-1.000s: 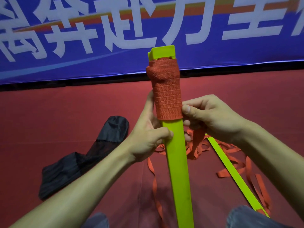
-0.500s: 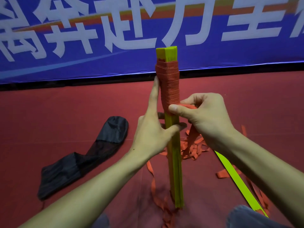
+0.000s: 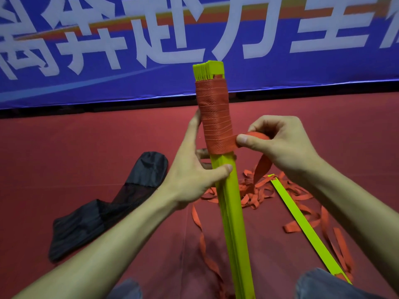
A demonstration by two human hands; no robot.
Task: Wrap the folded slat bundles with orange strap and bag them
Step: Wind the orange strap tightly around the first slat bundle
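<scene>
A flat, woven orange strap [image 3: 216, 124] is pinched by the right hand [image 3: 278, 145] at frame centre. The yellow-green slat bundle [image 3: 232, 203], rigid and rectangular, is gripped by the left hand [image 3: 194, 178].

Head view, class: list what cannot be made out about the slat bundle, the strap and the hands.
1. Slat bundle: its foot is cut off by the head view's bottom edge.
2. Left hand: most fingers hidden behind the bundle.
3. Orange strap: the winding's far side hidden by the bundle; right hand covers the part it pinches.
</scene>
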